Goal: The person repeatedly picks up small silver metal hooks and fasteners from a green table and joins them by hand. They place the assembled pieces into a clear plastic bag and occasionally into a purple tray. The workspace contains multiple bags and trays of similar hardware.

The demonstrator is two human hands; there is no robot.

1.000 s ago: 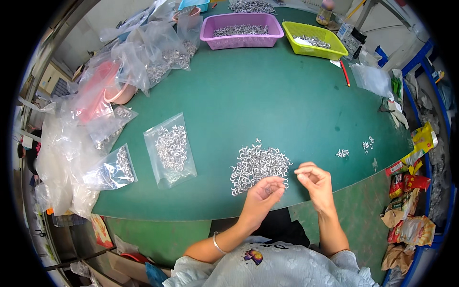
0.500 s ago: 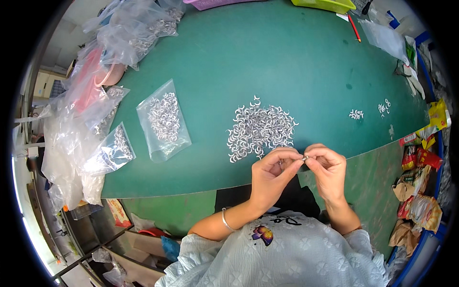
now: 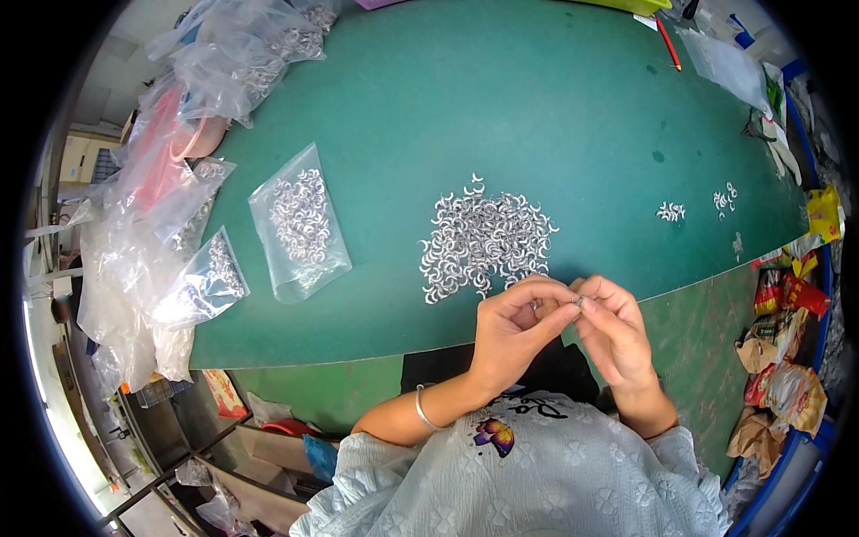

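Observation:
My left hand and my right hand meet fingertip to fingertip over the near edge of the green table. Both are closed in a pinch on one small silvery metal piece, mostly hidden by the fingers. Just beyond my left hand lies a heap of small curved silver metal pieces. To its left a clear plastic bag with many similar pieces rests flat. Two little groups of pieces, one small cluster and another cluster, are off to the right.
Clear bags of metal pieces and a pink basket crowd the table's left side. A smaller bag lies nearer. At the far right are a red pencil and a plastic sheet. Packets fill a blue-edged shelf at right.
My hands have turned slightly and drawn closer together around the small piece, with the right fingers more bent over it. The view has shifted a little.

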